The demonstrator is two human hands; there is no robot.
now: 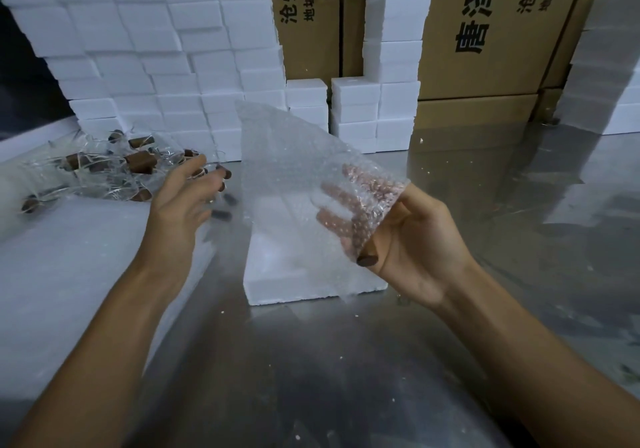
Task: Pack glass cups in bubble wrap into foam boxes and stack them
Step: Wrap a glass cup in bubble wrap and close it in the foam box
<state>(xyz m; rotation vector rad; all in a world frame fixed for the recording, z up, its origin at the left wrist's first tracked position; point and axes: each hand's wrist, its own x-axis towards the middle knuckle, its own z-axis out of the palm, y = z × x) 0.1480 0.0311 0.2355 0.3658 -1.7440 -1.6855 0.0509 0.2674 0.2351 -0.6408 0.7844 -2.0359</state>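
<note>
Head view, single frame. Steel table [346, 371] in front of the person.

Bubble wrap [287, 156]: one sheet (possibly a pouch; cannot tell), held up off the table at centre, its free corner rising toward 11 o'clock. Judgement: it is held up and spread so a cup can be laid against it or slipped in, directly above the box that will receive it.

Foam box [277, 274]: white block on the table just below and behind the sheet, partly veiled by it. Whether it is open or lidded cannot be told through the wrap.

Glass cups [104, 167]: a heap of clear glass pieces with brown cork-like stoppers at 9–10 o'clock from the sheet, lying on a white foam slab [69, 257]. Judgement: kept within easy reach of the free hand as the supply pile.

Right hand [408, 236]: palm up, fingers [337, 191] behind the wrap and visible through it, thumb pinching the sheet's lower right corner. Grasping the bubble wrap.

Left hand [183, 198]: fingers extended and loosely spread, blurred by motion, tips at the near edge of the cup heap. It holds nothing that I can make out; contact with a cup cannot be confirmed.

Background, 12 o'clock: stacked foam boxes [156, 66] against cardboard cartons [485, 49]. Judgement: this is where packed boxes go.
</note>
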